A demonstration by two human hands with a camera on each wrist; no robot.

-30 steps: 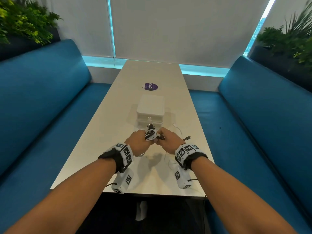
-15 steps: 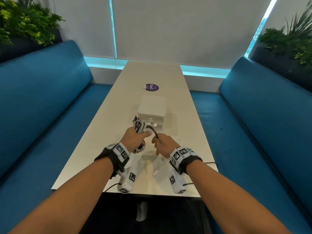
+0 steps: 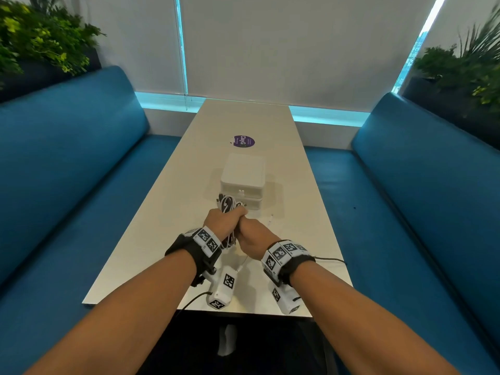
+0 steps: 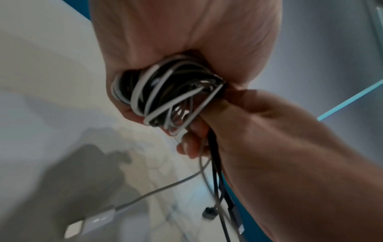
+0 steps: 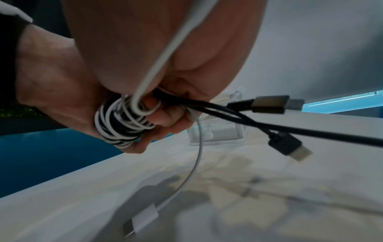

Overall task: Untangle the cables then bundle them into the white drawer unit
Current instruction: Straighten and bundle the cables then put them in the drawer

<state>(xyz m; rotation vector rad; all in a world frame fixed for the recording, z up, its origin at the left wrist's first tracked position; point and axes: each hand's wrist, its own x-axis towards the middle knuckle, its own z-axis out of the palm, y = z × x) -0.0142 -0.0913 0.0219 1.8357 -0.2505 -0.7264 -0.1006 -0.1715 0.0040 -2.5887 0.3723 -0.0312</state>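
A coil of black and white cables [image 3: 228, 208] [image 4: 165, 95] [image 5: 122, 124] is gripped in my left hand [image 3: 226, 221], fingers wrapped round it just above the table. My right hand [image 3: 250, 235] presses against the left and pinches the loose black cable ends [image 5: 238, 117] beside the coil. A black plug [image 5: 290, 147] and a metal-shelled plug [image 5: 271, 104] stick out past my right fingers. A white cable tail hangs down to a white USB plug [image 4: 91, 224] [image 5: 143, 221] near the tabletop. The white drawer unit [image 3: 243, 180] stands shut just beyond my hands.
The long white table [image 3: 167, 239] runs away from me between two blue benches [image 3: 67, 185] [image 3: 419, 198]. A purple round sticker [image 3: 243, 141] lies beyond the drawer unit. Planters with green plants [image 3: 40, 41] sit behind each bench back.
My hands drew apart with the coil swinging left, then came back together. The right hand now presses against the left, holding the loose cable ends by the coil.
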